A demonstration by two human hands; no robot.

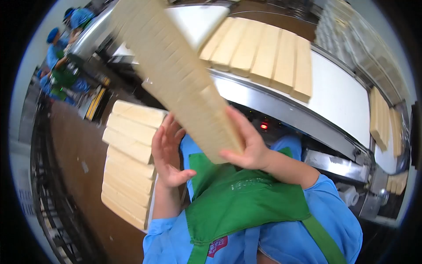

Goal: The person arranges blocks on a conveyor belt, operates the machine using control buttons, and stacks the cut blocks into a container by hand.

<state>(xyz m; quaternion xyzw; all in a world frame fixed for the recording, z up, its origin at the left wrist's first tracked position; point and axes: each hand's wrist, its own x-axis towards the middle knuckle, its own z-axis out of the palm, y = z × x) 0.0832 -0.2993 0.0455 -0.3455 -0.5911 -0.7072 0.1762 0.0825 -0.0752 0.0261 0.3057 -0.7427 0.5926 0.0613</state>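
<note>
A long cream-coloured block [176, 75] with faint cross lines on its face slants up in front of me, blurred toward its far end. My right hand [248, 143] grips its near end, thumb on one face and fingers partly hidden at its edge. Beside the block, my left hand [169, 154] is open, fingers and thumb apart, holding nothing. Close behind that hand lies a stack of similar pale blocks [129, 163], side by side on a low white support. On the white conveyor belt [338, 92] ahead rests a row of several more blocks [263, 55].
The conveyor's metal side rail [281, 110] runs across in front of me, above a red light [264, 126]. More blocks [380, 116] lie at the far right, near stacked pale trays [360, 39]. People in blue [61, 59] work at the upper left.
</note>
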